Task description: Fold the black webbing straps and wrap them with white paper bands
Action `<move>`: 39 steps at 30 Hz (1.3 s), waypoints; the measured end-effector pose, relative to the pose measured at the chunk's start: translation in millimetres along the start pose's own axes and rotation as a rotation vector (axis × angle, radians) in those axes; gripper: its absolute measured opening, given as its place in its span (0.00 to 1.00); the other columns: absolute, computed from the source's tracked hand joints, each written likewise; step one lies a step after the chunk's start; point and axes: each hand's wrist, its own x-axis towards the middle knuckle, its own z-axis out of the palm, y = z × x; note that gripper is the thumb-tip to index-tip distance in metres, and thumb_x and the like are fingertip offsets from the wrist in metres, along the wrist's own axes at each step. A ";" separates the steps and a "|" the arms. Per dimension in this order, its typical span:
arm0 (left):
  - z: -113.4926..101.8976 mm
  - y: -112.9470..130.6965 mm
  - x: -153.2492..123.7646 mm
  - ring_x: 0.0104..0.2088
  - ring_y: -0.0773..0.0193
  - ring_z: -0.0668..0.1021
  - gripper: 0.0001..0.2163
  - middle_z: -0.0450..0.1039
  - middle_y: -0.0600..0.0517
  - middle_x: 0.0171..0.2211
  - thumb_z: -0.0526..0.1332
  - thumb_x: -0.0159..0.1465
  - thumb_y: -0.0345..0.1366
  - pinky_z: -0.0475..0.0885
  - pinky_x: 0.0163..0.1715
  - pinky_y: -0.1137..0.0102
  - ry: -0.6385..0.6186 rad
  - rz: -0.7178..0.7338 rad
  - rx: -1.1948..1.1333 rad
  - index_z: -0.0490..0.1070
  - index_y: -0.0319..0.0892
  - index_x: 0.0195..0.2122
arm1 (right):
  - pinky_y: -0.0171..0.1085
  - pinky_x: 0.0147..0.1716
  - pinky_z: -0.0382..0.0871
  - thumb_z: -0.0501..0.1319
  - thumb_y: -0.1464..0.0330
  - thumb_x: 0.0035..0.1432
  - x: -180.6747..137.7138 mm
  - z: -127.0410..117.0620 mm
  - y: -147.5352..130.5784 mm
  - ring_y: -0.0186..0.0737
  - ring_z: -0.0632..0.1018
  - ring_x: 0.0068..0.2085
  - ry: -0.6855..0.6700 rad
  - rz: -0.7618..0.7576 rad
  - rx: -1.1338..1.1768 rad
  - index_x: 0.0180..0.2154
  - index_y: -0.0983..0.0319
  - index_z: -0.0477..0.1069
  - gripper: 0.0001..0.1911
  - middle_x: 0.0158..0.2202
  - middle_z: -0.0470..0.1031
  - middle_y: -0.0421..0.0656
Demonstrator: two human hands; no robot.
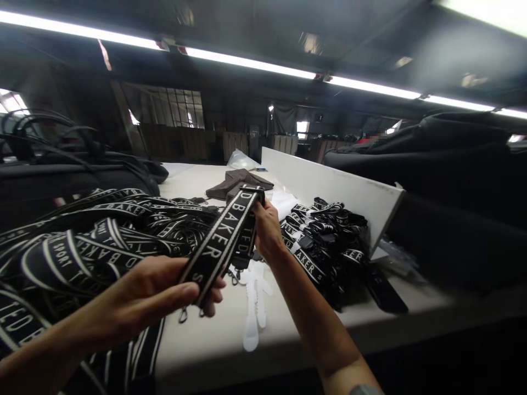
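Between my hands a black webbing strap [222,236] with white lettering and edge stripes is stretched at a slant, folded on itself. My left hand [177,288] pinches its lower end, thumb on top and fingers beneath. At the upper end, beside a dark buckle, my right hand [267,227] is closed around the fold; some of its fingers are hidden behind the strap. Small metal hooks [183,315] dangle near the lower end. Below the strap, white plastic strips with notched edges [251,323] lie on the table [197,356].
Loose straps [102,236] form a large heap at left. Bundled straps [329,236] are piled at right against a white divider board [329,189], with a dark phone-like slab [387,291] in front. Brown fabric [236,184] and a clear plastic bag [242,160] lie farther back. Black bags [74,175] stand at left.
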 end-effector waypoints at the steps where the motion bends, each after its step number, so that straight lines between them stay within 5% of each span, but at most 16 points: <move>1: 4.0 -6.2 6.6 0.32 0.53 0.81 0.15 0.79 0.46 0.30 0.62 0.62 0.48 0.77 0.35 0.59 -0.078 -0.040 0.003 0.80 0.44 0.39 | 0.35 0.33 0.77 0.65 0.61 0.57 4.9 -0.9 -3.1 0.36 0.78 0.30 -0.022 -0.026 -0.002 0.36 0.60 0.68 0.11 0.28 0.76 0.38; 3: 5.9 -21.5 20.8 0.37 0.54 0.81 0.16 0.79 0.46 0.33 0.59 0.65 0.48 0.76 0.43 0.59 -0.071 -0.103 -0.023 0.77 0.43 0.46 | 0.37 0.35 0.77 0.64 0.61 0.58 11.2 -3.2 -6.8 0.37 0.79 0.33 -0.077 -0.076 -0.017 0.39 0.60 0.68 0.12 0.31 0.77 0.40; 7: -6.7 -52.5 44.6 0.48 0.51 0.78 0.25 0.76 0.43 0.50 0.61 0.63 0.50 0.71 0.54 0.55 0.258 -0.112 -0.100 0.66 0.43 0.57 | 0.36 0.34 0.76 0.64 0.59 0.59 15.4 -8.5 -3.4 0.39 0.80 0.35 -0.188 -0.148 -0.077 0.45 0.59 0.68 0.15 0.35 0.79 0.42; 9: -14.0 -61.2 56.7 0.57 0.50 0.72 0.29 0.69 0.42 0.58 0.63 0.61 0.51 0.65 0.60 0.55 0.313 -0.035 -0.044 0.62 0.43 0.60 | 0.35 0.34 0.75 0.63 0.58 0.60 17.1 -11.7 4.8 0.38 0.80 0.36 -0.217 -0.153 -0.116 0.46 0.59 0.69 0.16 0.36 0.79 0.43; 12: -17.8 -65.7 79.6 0.65 0.48 0.62 0.38 0.60 0.40 0.64 0.65 0.58 0.53 0.57 0.65 0.56 0.257 0.066 0.008 0.57 0.41 0.64 | 0.34 0.35 0.75 0.62 0.58 0.61 21.1 -15.1 22.6 0.37 0.80 0.37 -0.212 -0.165 -0.160 0.46 0.58 0.69 0.14 0.38 0.79 0.42; 15: -13.9 -70.1 103.2 0.63 0.45 0.64 0.42 0.61 0.38 0.64 0.67 0.54 0.54 0.61 0.63 0.56 0.159 0.080 -0.023 0.56 0.38 0.64 | 0.34 0.37 0.76 0.63 0.58 0.60 24.0 -14.6 39.1 0.37 0.80 0.38 -0.195 -0.154 -0.150 0.45 0.58 0.70 0.14 0.38 0.79 0.41; 20: -8.4 -100.3 117.6 0.48 0.46 0.77 0.30 0.76 0.44 0.45 0.66 0.56 0.52 0.73 0.47 0.58 0.128 -0.039 -0.014 0.68 0.38 0.53 | 0.39 0.35 0.78 0.65 0.62 0.56 25.7 -15.4 58.5 0.40 0.80 0.35 -0.104 0.033 0.074 0.45 0.58 0.68 0.16 0.32 0.79 0.40; 26: 6.8 -147.1 107.9 0.34 0.54 0.79 0.22 0.77 0.47 0.35 0.60 0.61 0.53 0.75 0.34 0.63 0.120 -0.202 -0.084 0.71 0.39 0.45 | 0.36 0.35 0.76 0.62 0.72 0.53 33.4 -38.4 85.2 0.35 0.78 0.30 0.167 0.301 0.326 0.44 0.59 0.69 0.14 0.29 0.77 0.38; 30: 27.0 -162.2 102.0 0.52 0.48 0.75 0.24 0.73 0.41 0.50 0.57 0.65 0.50 0.69 0.54 0.55 0.160 -0.076 0.040 0.66 0.40 0.56 | 0.39 0.36 0.76 0.58 0.65 0.59 33.1 -50.2 87.8 0.36 0.77 0.30 0.233 0.418 0.313 0.41 0.59 0.70 0.09 0.27 0.75 0.37; 32: 36.9 -167.2 98.2 0.62 0.47 0.66 0.32 0.61 0.39 0.63 0.59 0.64 0.48 0.60 0.62 0.52 0.171 -0.009 0.171 0.53 0.42 0.66 | 0.39 0.34 0.76 0.55 0.61 0.61 31.5 -52.5 87.4 0.37 0.75 0.28 0.231 0.423 0.241 0.42 0.59 0.70 0.12 0.27 0.73 0.38; 35: 49.7 -172.9 93.7 0.66 0.45 0.58 0.41 0.48 0.36 0.69 0.59 0.64 0.47 0.58 0.63 0.50 0.189 -0.018 0.351 0.37 0.41 0.70 | 0.37 0.28 0.73 0.49 0.61 0.63 30.1 -55.9 88.5 0.36 0.72 0.24 0.230 0.391 0.208 0.43 0.58 0.69 0.14 0.25 0.70 0.38; 39: 55.8 -175.2 97.8 0.64 0.48 0.63 0.31 0.57 0.36 0.65 0.53 0.67 0.45 0.60 0.62 0.54 0.234 0.005 0.326 0.49 0.37 0.67 | 0.32 0.23 0.67 0.47 0.66 0.62 35.7 -69.8 89.6 0.33 0.66 0.22 0.218 0.371 0.316 0.39 0.59 0.68 0.13 0.24 0.66 0.37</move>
